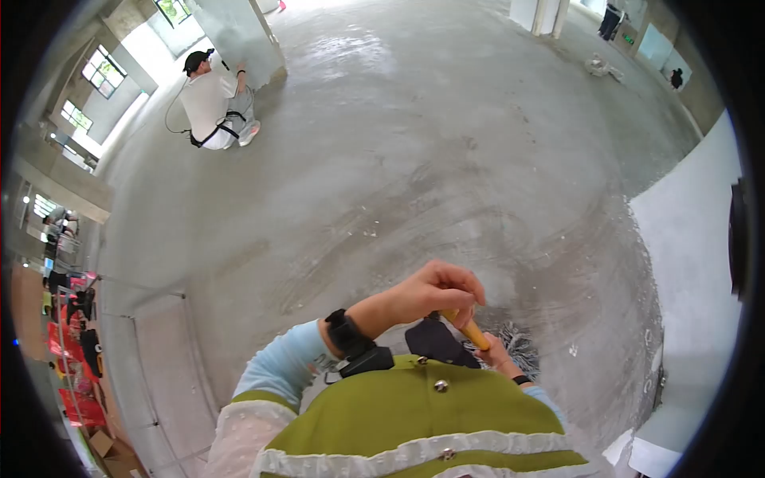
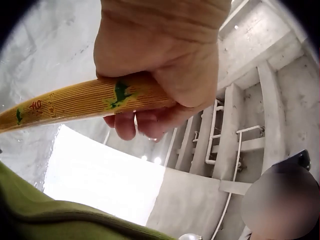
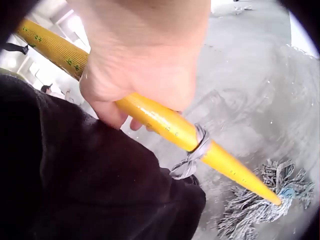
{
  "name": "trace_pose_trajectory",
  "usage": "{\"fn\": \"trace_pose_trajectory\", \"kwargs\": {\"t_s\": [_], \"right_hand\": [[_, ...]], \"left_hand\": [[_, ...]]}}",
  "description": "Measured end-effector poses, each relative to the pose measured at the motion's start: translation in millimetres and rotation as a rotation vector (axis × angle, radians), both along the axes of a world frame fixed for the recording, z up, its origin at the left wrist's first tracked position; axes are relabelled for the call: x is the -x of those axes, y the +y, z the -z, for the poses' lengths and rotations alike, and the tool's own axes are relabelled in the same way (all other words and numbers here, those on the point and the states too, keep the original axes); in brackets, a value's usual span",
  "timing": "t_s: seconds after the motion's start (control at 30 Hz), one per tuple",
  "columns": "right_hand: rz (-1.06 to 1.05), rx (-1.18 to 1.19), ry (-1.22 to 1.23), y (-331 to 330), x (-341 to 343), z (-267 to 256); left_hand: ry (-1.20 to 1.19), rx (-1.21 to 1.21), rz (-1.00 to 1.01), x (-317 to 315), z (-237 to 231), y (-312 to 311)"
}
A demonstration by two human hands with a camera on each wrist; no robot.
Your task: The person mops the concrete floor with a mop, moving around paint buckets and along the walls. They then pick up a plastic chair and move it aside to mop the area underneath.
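Green apron point(image 1: 430, 398) nearest the head camera, with metal snaps and a white frilled band. Grey concrete floor point(image 1: 398, 175) fills most of the head view, smeared and streaky, wet-looking shine far off. White wall point(image 1: 689, 231) on the right side; pillar point(image 1: 239, 40) top left. Ceiling beams point(image 2: 235, 130) and pipes show in the left wrist view. Dark cloth point(image 3: 95, 165) covers the lower left of the right wrist view. Person point(image 1: 211, 103) in white top and dark cap crouches by the pillar, well apart from the wearer. Red bags point(image 1: 80, 406) piled at the left edge.

Mop point(image 1: 476, 335) is close in front of the apron, handle slanted, grey strands point(image 3: 240, 215) spread on the floor. Left grip point(image 1: 446, 288): fingers curled round the ribbed upper part of the yellow handle point(image 3: 227, 165), green and red print showing beside it. Right grip point(image 1: 498, 354): closed round the same handle lower down, nearer the strands. Black wrist device point(image 1: 349, 334) on the left wrist. Grey strip point(image 3: 196, 152) looped round the handle between right grip and strands.
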State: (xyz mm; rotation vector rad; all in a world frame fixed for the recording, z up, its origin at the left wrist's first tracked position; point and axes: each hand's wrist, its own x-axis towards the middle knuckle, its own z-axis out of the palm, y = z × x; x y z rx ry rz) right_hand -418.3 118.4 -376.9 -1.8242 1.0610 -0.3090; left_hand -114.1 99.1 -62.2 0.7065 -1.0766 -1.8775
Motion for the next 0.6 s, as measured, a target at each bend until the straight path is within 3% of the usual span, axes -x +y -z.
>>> {"fn": "trace_pose_trajectory", "kwargs": {"t_s": [0.03, 0.07, 0.13, 0.23, 0.27, 0.37, 0.47, 0.53, 0.57, 0.6], "right_hand": [[-0.048, -0.180, 0.023, -14, 3, 3], [-0.049, -0.187, 0.024, -29, 5, 6], [-0.202, -0.418, 0.091, -66, 7, -8], [-0.266, -0.532, 0.320, -117, 0, -16], [-0.346, -0.447, 0.181, -128, 4, -4], [-0.219, -0.403, 0.254, -151, -4, -10], [0.021, -0.284, 0.192, -158, 6, 19], [0.086, -0.066, 0.344, -173, 6, 39], [0.141, -0.074, 0.345, -181, 4, 37], [0.400, -0.306, 0.294, -192, 4, 28]], "left_hand": [[-0.011, -0.017, -0.005, 0, 1, -19], [-0.013, -0.036, 0.025, 1, 3, -40], [0.005, -0.046, 0.052, 3, 5, -77], [-0.010, -0.137, 0.016, 5, 11, -133], [-0.019, -0.180, -0.012, 4, 15, -151], [-0.053, -0.270, -0.005, 5, 28, -202], [-0.028, -0.226, 0.105, 10, 54, -259], [-0.054, -0.239, 0.249, 20, 62, -304], [-0.078, -0.254, 0.308, 24, 63, -327], [-0.088, -0.259, 0.384, 29, 64, -353]]}}
